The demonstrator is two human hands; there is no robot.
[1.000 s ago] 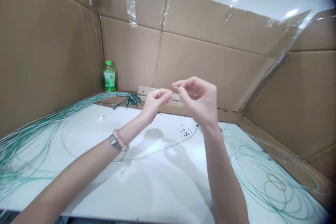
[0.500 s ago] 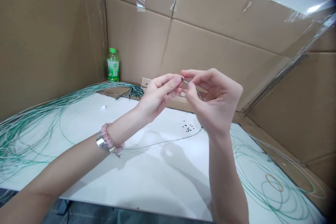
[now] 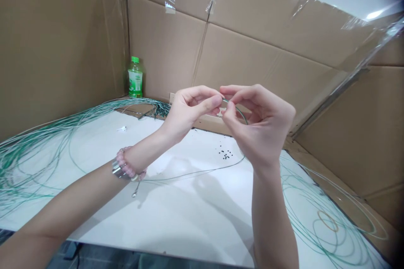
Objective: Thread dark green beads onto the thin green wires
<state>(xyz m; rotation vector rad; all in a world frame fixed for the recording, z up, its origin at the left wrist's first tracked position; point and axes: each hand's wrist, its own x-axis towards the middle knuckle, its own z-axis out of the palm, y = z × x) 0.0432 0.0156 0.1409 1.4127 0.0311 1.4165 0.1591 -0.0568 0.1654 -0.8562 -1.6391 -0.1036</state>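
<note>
A thin green wire [image 3: 242, 114] runs between my two hands, held up above the white tabletop. My left hand [image 3: 195, 107] pinches its tip between thumb and forefinger; the tip is mostly covered by the fingers. Close beside it, my right hand [image 3: 260, 119] is closed on the same wire a short way back, thumb against forefinger. From behind the right hand the wire drops and trails left across the table under my left forearm. Several tiny black pieces [image 3: 225, 155] lie scattered on the table below the hands.
A large bundle of green and white wires [image 3: 34, 151] covers the left side, its dark ends gathered at the back. Looser wire coils [image 3: 334, 235] and a tan ring [image 3: 327, 221] lie right. A green bottle [image 3: 135, 77] stands in the corner by cardboard walls [image 3: 268, 59].
My left hand has turned slightly, its thumb and forefinger now covering the wire's tip more. The right hand has shifted slightly right, and the bracelet's charm hangs lower.
</note>
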